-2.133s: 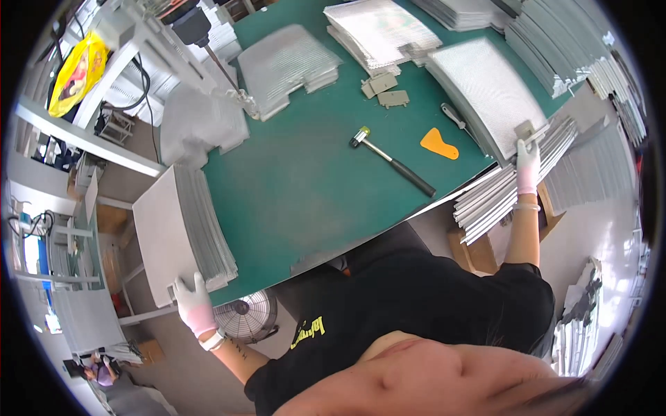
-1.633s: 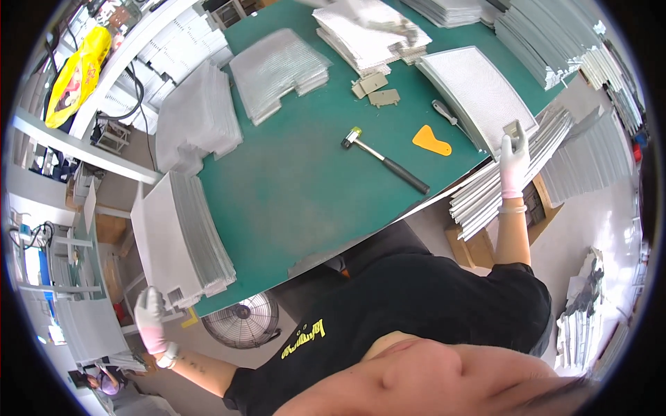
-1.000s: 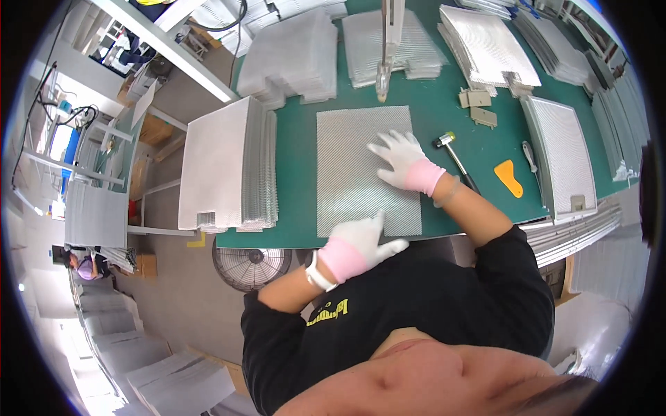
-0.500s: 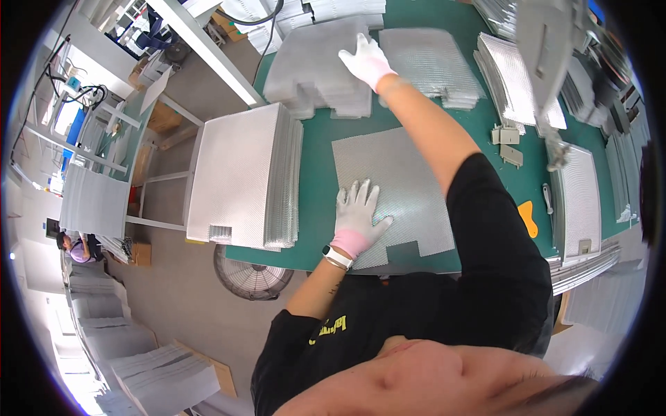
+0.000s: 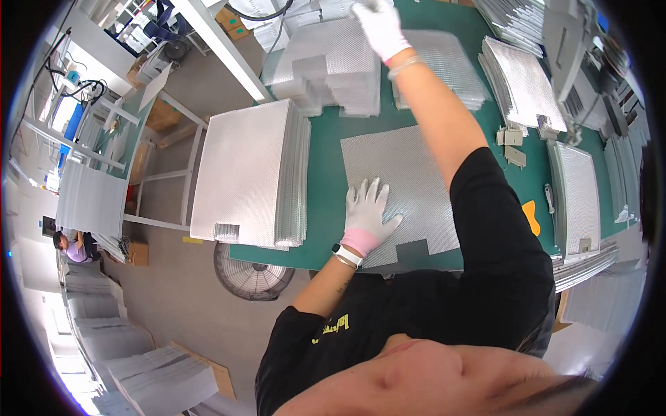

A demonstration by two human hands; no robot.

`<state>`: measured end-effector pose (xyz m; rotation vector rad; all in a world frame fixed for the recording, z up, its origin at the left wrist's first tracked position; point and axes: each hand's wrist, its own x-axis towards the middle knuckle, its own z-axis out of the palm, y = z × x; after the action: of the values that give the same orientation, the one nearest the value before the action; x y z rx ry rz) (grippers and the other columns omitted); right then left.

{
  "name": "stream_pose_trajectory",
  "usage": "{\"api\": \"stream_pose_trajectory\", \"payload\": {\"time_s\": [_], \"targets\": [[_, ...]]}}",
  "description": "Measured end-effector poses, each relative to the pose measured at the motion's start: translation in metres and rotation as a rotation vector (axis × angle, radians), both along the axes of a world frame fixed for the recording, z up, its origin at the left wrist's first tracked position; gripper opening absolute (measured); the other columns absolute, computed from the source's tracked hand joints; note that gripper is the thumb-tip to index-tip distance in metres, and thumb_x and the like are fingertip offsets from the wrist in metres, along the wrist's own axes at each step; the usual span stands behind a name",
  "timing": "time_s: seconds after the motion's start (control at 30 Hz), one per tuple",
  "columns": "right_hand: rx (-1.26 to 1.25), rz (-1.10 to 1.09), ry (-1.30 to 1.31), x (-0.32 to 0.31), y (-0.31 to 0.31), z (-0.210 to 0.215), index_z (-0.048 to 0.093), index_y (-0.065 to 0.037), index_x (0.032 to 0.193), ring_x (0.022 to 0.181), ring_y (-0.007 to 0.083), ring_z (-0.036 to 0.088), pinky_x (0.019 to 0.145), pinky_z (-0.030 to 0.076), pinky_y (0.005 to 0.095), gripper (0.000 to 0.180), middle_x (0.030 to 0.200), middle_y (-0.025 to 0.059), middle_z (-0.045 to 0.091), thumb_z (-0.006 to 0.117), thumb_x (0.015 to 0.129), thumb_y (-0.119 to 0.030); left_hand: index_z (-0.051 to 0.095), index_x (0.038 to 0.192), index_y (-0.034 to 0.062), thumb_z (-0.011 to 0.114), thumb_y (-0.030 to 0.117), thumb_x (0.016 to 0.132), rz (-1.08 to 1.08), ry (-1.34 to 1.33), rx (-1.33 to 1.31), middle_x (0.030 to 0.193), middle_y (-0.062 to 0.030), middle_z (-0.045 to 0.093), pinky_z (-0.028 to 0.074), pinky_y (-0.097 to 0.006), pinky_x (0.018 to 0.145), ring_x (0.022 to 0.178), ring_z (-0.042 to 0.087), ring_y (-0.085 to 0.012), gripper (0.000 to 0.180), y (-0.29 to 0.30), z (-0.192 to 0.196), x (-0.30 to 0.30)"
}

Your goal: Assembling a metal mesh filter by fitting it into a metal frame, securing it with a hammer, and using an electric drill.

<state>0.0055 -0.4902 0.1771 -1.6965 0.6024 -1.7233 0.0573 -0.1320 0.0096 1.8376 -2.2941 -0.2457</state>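
Observation:
My left hand [image 5: 365, 213], in a white glove with a pink cuff, lies spread on a grey mesh sheet [image 5: 416, 187] with a notched near edge. My right hand [image 5: 380, 31], gloved alike, reaches to the table's far side. It is at the far right corner of the top mesh sheet [image 5: 340, 52] of a stack and appears to grip it; the fingertips are partly blurred. That sheet sits out of line with the sheets below. Another stack of mesh sheets [image 5: 444, 69] stands to the right, partly behind my right forearm.
A tall stack of mesh sheets [image 5: 243, 166] stands on the left. Beige plastic pieces [image 5: 513, 145], an orange scraper [image 5: 531, 218] and a thin-handled tool [image 5: 549, 198] lie to the right, near more sheet stacks [image 5: 576, 201]. A floor fan [image 5: 254, 272] stands below the table [image 5: 326, 166].
My right hand has moved farther away, to the far stack's corner. That stack's top mesh sheet has shifted away from the sheets under it. The left hand stays flat on its sheet.

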Motion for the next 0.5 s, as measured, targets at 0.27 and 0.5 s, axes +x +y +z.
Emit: {"api": "stream_pose_trajectory", "payload": {"time_s": [0.27, 0.5], "targets": [[0.063, 0.111, 0.041, -0.144, 0.143, -0.028, 0.057, -0.007, 0.135, 0.113, 0.0315, 0.062, 0.094, 0.051, 0.0418, 0.046, 0.136, 0.0159, 0.057, 0.066, 0.092, -0.022, 0.046, 0.146, 0.002, 0.061, 0.027, 0.091, 0.099, 0.53, -0.329, 0.155, -0.0186, 0.04, 0.011, -0.057, 0.123, 0.149, 0.025, -0.0412, 0.062, 0.014, -0.016, 0.023], [0.638, 0.189, 0.114, -0.232, 0.277, -0.113, 0.049, 0.002, 0.141, 0.1, 0.0081, 0.06, 0.091, 0.051, 0.0236, 0.046, 0.132, 0.0062, 0.061, 0.06, 0.098, -0.007, 0.023, 0.155, -0.0069, 0.042, 0.058, 0.103, -0.104, 2.211, 0.067, 0.145, -0.0234, 0.05, 0.055, -0.04, 0.095, 0.119, 0.06, -0.0287, 0.085, 0.071, 0.029, 0.023]]}}
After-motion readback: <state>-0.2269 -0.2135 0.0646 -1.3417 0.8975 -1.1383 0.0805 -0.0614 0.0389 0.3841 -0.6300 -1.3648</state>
